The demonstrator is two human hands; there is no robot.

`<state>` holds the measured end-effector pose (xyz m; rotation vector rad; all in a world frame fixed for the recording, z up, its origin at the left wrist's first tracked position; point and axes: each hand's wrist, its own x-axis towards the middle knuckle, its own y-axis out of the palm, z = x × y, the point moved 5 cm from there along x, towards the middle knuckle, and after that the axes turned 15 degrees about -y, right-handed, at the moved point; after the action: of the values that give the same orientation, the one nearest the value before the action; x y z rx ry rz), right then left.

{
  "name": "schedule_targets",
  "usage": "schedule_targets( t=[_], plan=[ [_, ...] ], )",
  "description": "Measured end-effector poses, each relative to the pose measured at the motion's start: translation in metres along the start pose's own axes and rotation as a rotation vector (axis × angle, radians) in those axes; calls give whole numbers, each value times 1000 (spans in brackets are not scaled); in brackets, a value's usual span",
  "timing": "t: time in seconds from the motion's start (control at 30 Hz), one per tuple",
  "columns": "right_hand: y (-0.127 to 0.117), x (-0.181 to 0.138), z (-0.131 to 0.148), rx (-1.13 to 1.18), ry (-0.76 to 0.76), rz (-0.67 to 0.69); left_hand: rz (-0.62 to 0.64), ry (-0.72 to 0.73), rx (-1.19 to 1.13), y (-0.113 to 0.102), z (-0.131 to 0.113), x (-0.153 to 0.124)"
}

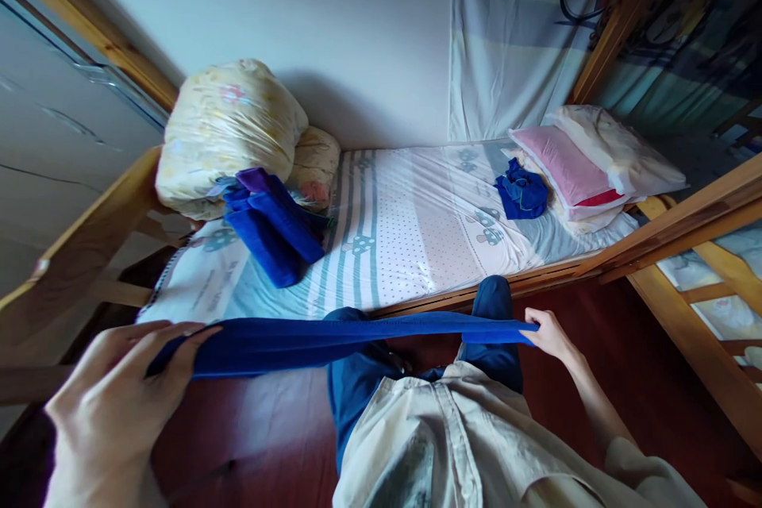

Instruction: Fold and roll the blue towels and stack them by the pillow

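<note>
Stretched blue cloth: a long, narrow band (pixel 267 345) drawn nearly straight between both hands, in front of the bed (pixel 398 246), above the person's legs; it has not been laid down.
Left hand: curled around the band's end (pixel 122 389), fingers over and thumb against it, only the cloth's thickness between them; in front of the bed's left end.
Right hand: pinched tight (pixel 548 332) on the opposite end, in front of the bed's right half.
Folded blue bundle: neat, layered (pixel 267 234), on the bed's left part, beside a bulky quilt (pixel 229 127); this portion looks finished.
Crumpled blue cloth: loosely heaped (pixel 522 190) on the bed's right part, near a pink pillow (pixel 563 163); apparently not yet dealt with.
Progress: seemingly partway, with the bundle on the bed in order, the band in hand midway, and the heap at the bed's right remaining.
</note>
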<state>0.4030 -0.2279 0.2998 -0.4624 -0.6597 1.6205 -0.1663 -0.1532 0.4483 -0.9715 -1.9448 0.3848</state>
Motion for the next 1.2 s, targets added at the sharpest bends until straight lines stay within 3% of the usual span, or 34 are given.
schedule_targets(
  t=[0.07, 0.2, 0.37, 0.53, 0.67, 0.83, 1.07, 1.2],
  plan=[
    [-12, -7, -4, -36, 45, 2, 30, 117, 66, 1, -8, -3],
    [-23, -17, -6, -70, 134, 163, 110, 253, 90, 5, -22, -6],
    [-23, -30, -9, -9, 208, 354, 146, 246, 81, 5, -21, -11],
    [-21, -42, -19, -47, 246, 404, 130, 203, 121, 0, -6, -14],
    [-28, -40, -25, -53, 259, 330, 171, 188, 161, 1, 4, -16],
    [-59, -17, -20, -6, 215, 150, 201, 167, 236, 9, 13, -3],
    [-105, 18, 6, 40, 108, 96, 133, 7, 232, 15, 17, 21],
    [-117, 24, 15, 45, 122, 95, 88, 45, 206, 15, 19, 21]
  ],
)
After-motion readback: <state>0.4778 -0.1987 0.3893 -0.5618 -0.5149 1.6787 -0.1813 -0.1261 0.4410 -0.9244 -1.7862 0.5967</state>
